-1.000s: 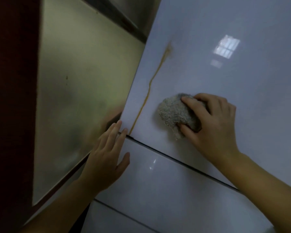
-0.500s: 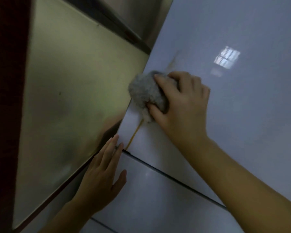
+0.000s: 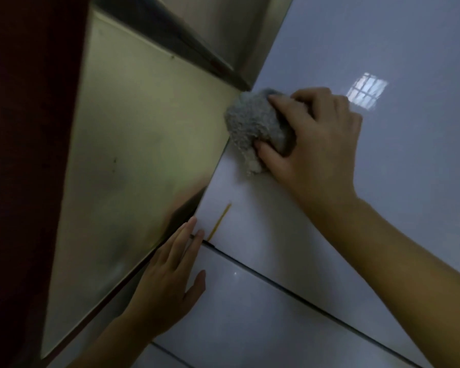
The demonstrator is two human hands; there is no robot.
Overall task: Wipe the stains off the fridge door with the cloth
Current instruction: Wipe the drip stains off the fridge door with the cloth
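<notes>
The right hand (image 3: 311, 144) bunches the cloth (image 3: 252, 128) against the door (image 3: 383, 181), at its left edge. The cloth looks soft and light, best gripped as a wad. A short stain (image 3: 219, 221) remains near the lower-left corner. The left hand (image 3: 168, 282) lies flat and open, holding nothing. The door is glossy, likely slick; the room is dim.

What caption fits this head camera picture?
Right hand presses grey cloth on fridge door; short yellow streak remains near left hand.
</notes>
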